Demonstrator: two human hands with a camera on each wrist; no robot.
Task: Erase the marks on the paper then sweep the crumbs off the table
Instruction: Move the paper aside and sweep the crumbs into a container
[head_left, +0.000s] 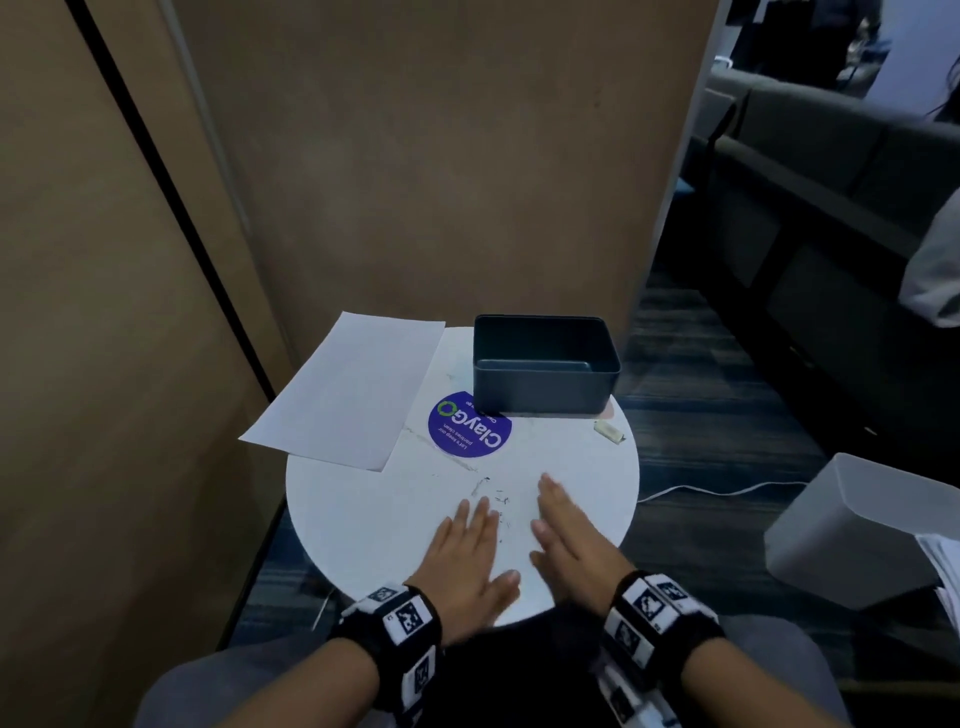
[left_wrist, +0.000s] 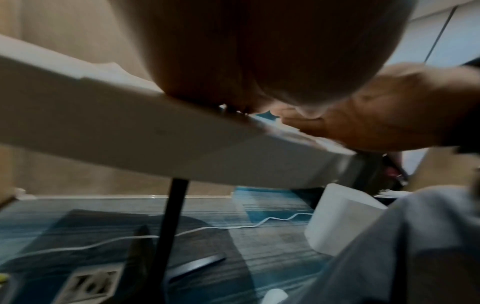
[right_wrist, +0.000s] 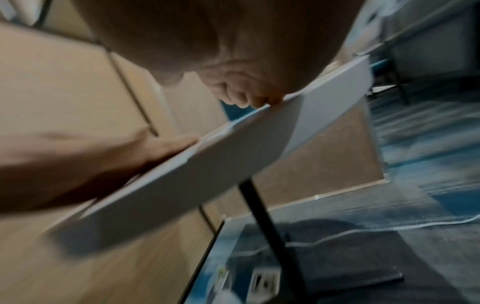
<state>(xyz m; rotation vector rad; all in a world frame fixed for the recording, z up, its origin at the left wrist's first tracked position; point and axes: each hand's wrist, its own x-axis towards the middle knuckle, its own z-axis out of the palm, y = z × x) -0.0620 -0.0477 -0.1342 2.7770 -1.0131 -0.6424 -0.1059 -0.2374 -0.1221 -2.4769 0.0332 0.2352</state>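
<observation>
Right at the near edge of the round white tabletop (head_left: 353, 525), I've got both hands flat, fingers straight and holding nothing. My left hand (head_left: 467, 551) and my right hand (head_left: 566, 535) are angled toward each other with a narrow gap between them, and the wrist views show both palms pressed on the top near its rim.

The dark little eraser crumbs (head_left: 493, 499) sit in that gap and just past the fingertips, scattered loosely. My guess is they're super light and a bit clingy, so pinching them is pointless. Better to herd them with the side of a flat hand toward the near edge, slow enough that they don't skip away or smear.

Further back there's a round blue ClayGo sticker (head_left: 470, 431) stuck on the table, and off to the right a small white eraser (head_left: 609, 431) lying near the rim. The white sheet of paper (head_left: 348, 389) is on the far left, hanging over the table edge. It looks clean from here, so I'd say the erasing part is done. It's floppy and would slide easily, so keep the sweep away from it.

Behind the sticker sits a dark grey rectangular open bin (head_left: 545, 384), apparently empty.
</observation>
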